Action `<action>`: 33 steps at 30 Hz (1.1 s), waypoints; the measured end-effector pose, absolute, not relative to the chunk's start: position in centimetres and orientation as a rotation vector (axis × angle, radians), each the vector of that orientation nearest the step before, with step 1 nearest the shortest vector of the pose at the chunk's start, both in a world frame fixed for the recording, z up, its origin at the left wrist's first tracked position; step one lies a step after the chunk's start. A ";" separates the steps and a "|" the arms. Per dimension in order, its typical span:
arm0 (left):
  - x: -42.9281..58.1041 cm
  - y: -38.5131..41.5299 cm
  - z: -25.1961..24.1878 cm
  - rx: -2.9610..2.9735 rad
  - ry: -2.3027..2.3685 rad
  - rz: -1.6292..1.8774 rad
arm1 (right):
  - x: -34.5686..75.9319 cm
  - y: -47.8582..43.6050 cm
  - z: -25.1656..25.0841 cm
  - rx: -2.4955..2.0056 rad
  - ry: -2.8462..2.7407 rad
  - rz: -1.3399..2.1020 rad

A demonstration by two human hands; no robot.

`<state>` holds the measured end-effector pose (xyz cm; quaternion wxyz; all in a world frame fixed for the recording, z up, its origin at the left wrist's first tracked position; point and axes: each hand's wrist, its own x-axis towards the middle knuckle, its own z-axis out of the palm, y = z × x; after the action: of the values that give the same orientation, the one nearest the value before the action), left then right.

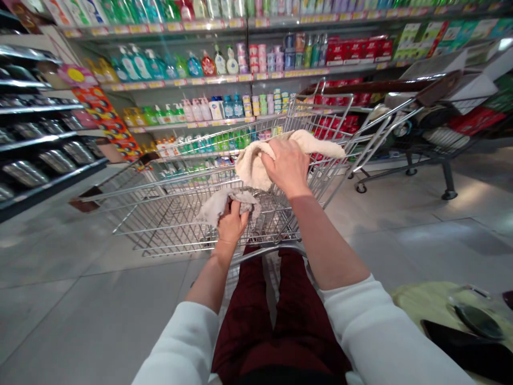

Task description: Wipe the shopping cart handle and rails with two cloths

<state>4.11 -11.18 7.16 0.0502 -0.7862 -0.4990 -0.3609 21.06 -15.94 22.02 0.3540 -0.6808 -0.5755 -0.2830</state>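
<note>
A metal shopping cart (160,214) stands sideways right in front of my legs. My right hand (287,166) is closed over a cream cloth (254,166) on the cart's upper part, towards its right end; one end of the cloth spreads out to the right. Lower and to the left, my left hand (231,222) grips a greyish-white cloth (214,206) against the cart's near wire side. The left fingertips are partly hidden by that cloth. Both arms reach forward, the right one farther.
Shelves of bottles (200,64) run behind the cart. Another cart (425,128), loaded with boxes, stands at the right. Metal pans (60,159) fill a rack at the left. A pale green round surface (425,297) at lower right bears a dark phone-like slab (460,342).
</note>
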 end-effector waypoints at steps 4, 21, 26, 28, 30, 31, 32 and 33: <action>3.0 -12.4 3.8 -2.444 -1.757 -0.644 | 21.0 -16.0 22.0 -1.751 -1.490 -0.724; 6.1 -10.3 14.1 -2.252 -1.156 -1.307 | 21.2 -16.4 21.6 -1.724 -1.468 -0.756; 5.1 -10.4 8.0 -2.419 -1.318 -1.011 | 21.1 -16.5 21.6 -1.723 -1.472 -0.739; 4.0 -10.7 5.3 -2.492 -1.367 -0.851 | 21.1 -16.5 21.6 -1.726 -1.474 -0.727; 2.9 -11.0 2.9 -2.537 -1.406 -0.757 | 21.2 -16.5 21.6 -1.729 -1.472 -0.723; 2.4 -11.2 2.0 -2.557 -1.406 -0.730 | 21.2 -16.4 21.5 -1.730 -1.471 -0.725; 1.9 -11.4 1.4 -2.565 -1.405 -0.719 | 21.2 -16.4 21.5 -1.731 -1.469 -0.730; 1.6 -11.6 1.1 -2.568 -1.395 -0.713 | 21.2 -16.4 21.5 -1.732 -1.466 -0.736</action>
<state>1.60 -11.58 1.13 0.0664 -0.8518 -0.4628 -0.2363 21.20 -16.38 21.49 0.3689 -0.6749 -0.5711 -0.2867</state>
